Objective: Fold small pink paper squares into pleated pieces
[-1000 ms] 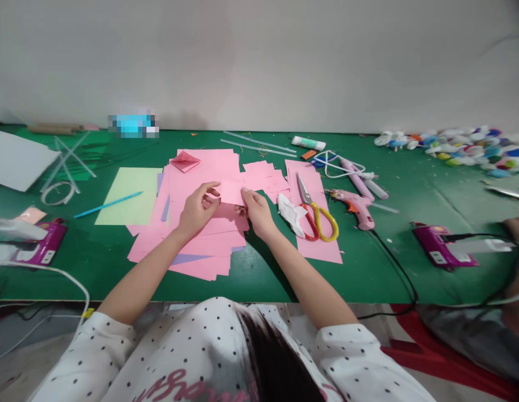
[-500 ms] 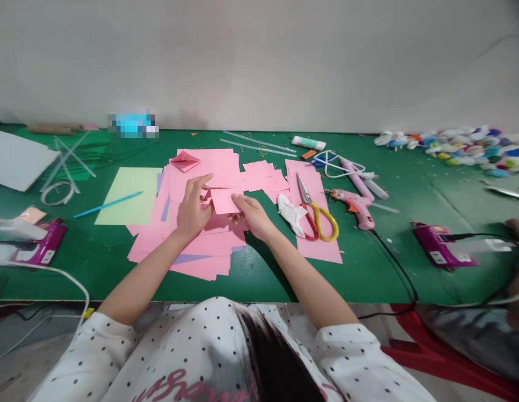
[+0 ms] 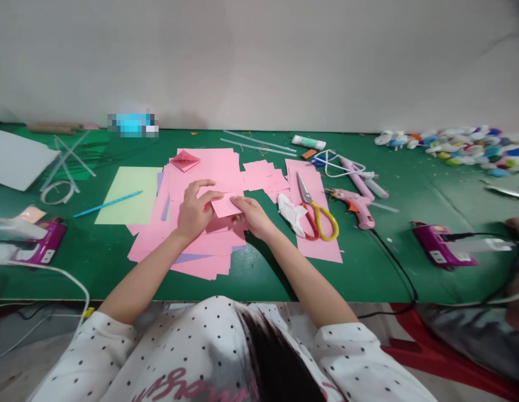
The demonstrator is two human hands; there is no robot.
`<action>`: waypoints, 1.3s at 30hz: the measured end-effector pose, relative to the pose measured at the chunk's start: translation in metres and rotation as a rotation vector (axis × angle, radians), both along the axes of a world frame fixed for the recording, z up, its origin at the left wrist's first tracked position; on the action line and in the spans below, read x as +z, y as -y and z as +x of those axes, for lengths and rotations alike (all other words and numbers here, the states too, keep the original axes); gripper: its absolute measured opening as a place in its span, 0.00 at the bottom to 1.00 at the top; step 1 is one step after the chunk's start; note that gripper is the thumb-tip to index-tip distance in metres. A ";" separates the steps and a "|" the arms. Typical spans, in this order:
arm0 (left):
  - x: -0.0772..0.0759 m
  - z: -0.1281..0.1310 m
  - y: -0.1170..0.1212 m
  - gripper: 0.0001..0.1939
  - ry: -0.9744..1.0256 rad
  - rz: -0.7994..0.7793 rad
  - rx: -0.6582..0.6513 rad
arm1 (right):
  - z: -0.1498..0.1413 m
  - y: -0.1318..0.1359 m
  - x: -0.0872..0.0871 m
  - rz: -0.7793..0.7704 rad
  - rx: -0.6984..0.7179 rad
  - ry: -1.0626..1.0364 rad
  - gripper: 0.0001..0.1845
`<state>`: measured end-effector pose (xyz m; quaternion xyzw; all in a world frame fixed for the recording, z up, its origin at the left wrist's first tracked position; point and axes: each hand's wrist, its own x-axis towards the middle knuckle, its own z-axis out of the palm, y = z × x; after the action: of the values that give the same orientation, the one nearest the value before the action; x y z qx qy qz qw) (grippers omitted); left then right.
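A small square of pink paper is held above a spread of larger pink sheets. My right hand pinches its right side, thumb on top and fingers beneath. At the left edge, my left hand has its index finger and thumb closed on the paper, with another finger stretched out above. A folded pink paper piece lies on the sheets behind my left hand. Smaller pink paper pieces lie beyond my right hand.
Scissors and crumpled white tissue rest on a pink sheet at right, beside a pink glue gun with a black cord. A blue pencil crosses pale green paper. Purple power strips sit at both sides.
My left index finger has come down onto the square's upper left corner. The square has tilted slightly, and my right thumb lies a little further left across it.
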<state>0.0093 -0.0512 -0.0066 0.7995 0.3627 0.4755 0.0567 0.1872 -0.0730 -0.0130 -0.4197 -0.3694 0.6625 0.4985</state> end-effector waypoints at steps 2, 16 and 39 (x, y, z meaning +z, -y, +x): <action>0.000 -0.001 -0.002 0.15 -0.017 0.015 0.000 | 0.000 0.000 0.001 -0.011 -0.003 -0.008 0.24; -0.003 -0.001 -0.006 0.11 -0.038 -0.111 -0.026 | 0.004 0.004 0.013 -0.118 0.030 -0.133 0.13; 0.007 0.004 0.007 0.17 0.144 -0.621 -0.100 | 0.013 0.006 0.020 0.079 0.054 0.032 0.37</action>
<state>0.0131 -0.0579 0.0009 0.7251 0.4457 0.3941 0.3469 0.1998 -0.0790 0.0067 -0.4000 -0.4144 0.6538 0.4907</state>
